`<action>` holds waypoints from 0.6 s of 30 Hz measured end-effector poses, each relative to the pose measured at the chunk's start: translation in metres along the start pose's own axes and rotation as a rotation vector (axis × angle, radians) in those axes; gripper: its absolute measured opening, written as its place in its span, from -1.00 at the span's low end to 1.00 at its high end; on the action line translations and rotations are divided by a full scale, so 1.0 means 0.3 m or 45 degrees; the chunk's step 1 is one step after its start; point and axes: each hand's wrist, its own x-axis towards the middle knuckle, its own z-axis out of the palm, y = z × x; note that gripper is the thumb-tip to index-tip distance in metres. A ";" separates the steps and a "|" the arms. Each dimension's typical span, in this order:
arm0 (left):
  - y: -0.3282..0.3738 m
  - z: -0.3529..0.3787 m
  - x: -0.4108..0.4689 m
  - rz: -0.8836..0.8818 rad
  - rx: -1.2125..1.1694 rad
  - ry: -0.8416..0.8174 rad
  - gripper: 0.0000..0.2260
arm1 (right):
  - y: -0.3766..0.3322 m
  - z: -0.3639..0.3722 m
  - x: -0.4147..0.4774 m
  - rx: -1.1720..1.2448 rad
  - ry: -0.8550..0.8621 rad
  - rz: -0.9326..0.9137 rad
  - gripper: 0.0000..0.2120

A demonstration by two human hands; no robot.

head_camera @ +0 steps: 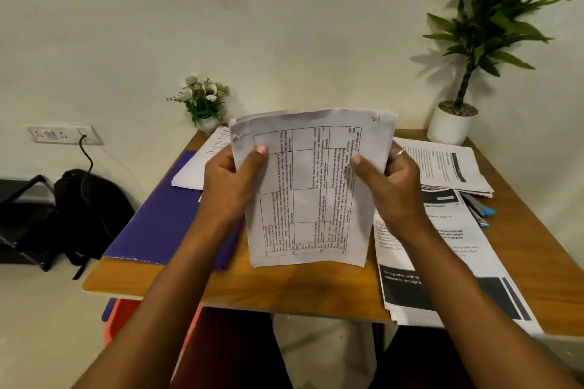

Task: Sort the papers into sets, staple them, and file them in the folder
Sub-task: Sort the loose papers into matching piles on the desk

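The folder [158, 215] lies flat at left, nearer the left hand [226, 180], which pinches the left edge of the sheaf [311, 193] held upright, long axis rising, over the middle of the table [316, 290]; the right hand [392, 186] pinches its right edge, nearer the stapler [478, 210] lying at right.

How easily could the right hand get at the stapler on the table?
Probably yes, once it lets go: the right hand grips the sheaf of papers together with the left hand. The stapler lies uncovered to its right, with nothing between them.
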 end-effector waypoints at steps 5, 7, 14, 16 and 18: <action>-0.036 0.028 0.015 -0.063 0.035 -0.039 -0.94 | -0.001 0.014 0.037 -0.033 -0.005 -0.015 -0.83; -0.103 0.035 -0.021 -0.165 0.036 -0.059 -0.87 | 0.053 0.015 0.009 -0.039 -0.012 0.044 -0.79; -0.328 0.026 -0.135 -0.447 0.137 -0.113 -0.62 | 0.275 -0.002 -0.120 -0.164 -0.097 0.352 -0.80; -0.341 0.017 -0.137 -0.455 0.178 -0.111 -0.60 | 0.302 -0.001 -0.133 -0.210 -0.122 0.402 -0.73; -0.332 -0.003 -0.117 -0.480 0.243 -0.153 -0.68 | 0.300 0.002 -0.125 -0.249 -0.150 0.479 -0.71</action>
